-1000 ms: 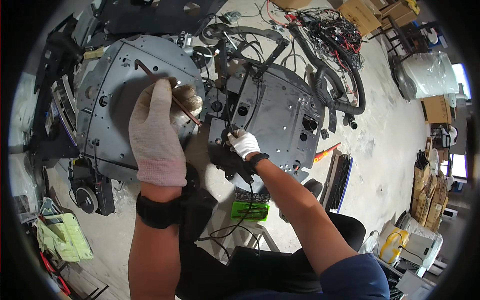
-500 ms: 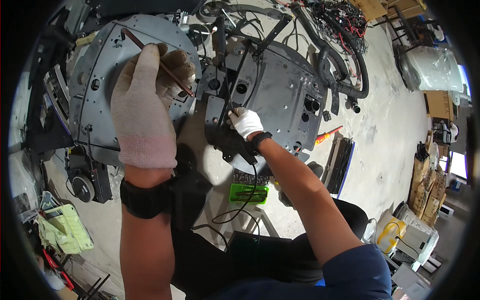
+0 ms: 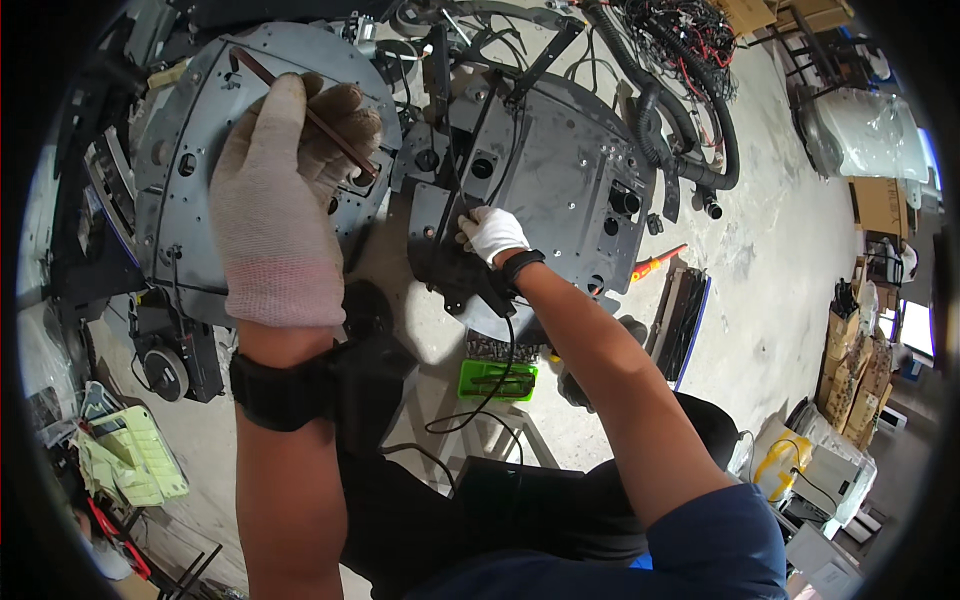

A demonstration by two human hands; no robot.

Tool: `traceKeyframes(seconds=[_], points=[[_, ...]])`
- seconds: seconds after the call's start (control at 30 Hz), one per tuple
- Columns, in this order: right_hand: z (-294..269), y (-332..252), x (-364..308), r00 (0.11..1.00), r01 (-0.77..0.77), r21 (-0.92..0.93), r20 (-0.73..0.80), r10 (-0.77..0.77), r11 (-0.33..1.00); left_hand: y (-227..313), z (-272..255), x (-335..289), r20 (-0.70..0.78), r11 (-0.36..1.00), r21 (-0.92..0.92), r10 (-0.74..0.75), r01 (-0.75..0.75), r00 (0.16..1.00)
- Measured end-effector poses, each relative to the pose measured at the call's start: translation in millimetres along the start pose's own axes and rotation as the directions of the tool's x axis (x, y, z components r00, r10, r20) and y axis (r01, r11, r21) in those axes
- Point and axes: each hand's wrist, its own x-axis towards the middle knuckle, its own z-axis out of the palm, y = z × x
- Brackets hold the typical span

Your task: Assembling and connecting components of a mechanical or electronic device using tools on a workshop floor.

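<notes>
One brown, L-shaped metal rod [image 3: 340, 141], gripped in my white-gloved left hand [image 3: 275, 190], sits higher in view than before.

The L-shaped brown rod [image 3: 342, 145] slants through the left hand [image 3: 275, 195], its hooked end at upper left, its straight tip at lower right. The dark grey plate [image 3: 550, 165] lies broad face up, pierced by round holes; a black part [image 3: 468, 278], seemingly against its near-left edge, is half hidden.
</notes>
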Motion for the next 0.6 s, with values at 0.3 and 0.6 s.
traceKeyframes(seconds=[0.3,0.6], points=[[3.2,1.9,-57.4,0.977,-0.008,0.234,-0.205,0.058,0.972,2.9,-9.4,3.3,-0.052,1.000,-0.005,0.009,-0.009,0.999],[8.2,44.1,-116.5,0.978,-0.163,0.630,0.000,0.210,0.759,4.3,-20.9,8.5,-0.012,0.999,-0.012,0.034,-0.034,0.999]])
